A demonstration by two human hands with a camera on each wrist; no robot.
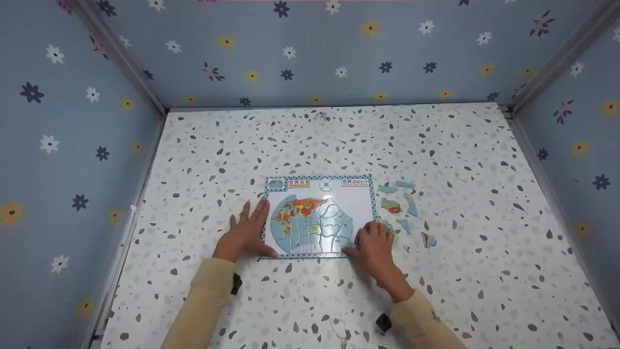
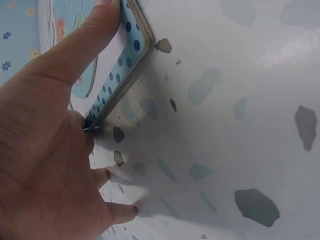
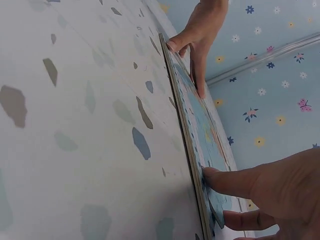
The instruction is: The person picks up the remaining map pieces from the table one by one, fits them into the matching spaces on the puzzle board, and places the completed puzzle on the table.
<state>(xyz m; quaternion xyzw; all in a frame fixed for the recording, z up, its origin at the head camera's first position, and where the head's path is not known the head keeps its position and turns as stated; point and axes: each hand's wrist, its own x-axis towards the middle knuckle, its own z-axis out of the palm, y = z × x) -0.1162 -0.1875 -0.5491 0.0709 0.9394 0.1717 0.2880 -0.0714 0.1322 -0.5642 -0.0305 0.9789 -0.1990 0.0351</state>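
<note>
A world-map jigsaw puzzle board (image 1: 362, 206) with a blue dotted border lies flat on the table. Pieces fill much of its rounded map (image 1: 310, 228), and white backing shows along the right side. My left hand (image 1: 247, 232) spreads along the left edge, its thumb (image 2: 92, 30) resting on the near left corner and its other fingers beside the board. At the near right part of the map, my right hand (image 1: 378, 249) pinches a pale blue puzzle piece (image 3: 216, 214) between thumb and forefinger. That piece is slightly tilted over the board, mostly hidden by the hand in the head view.
Several loose puzzle pieces (image 1: 391, 206) lie right of the board, some partly behind my right hand. A red and blue piece (image 1: 428, 240) sits farther right. The speckled table (image 1: 310, 145) is bounded by flowered panels (image 1: 315, 48) at the back and sides.
</note>
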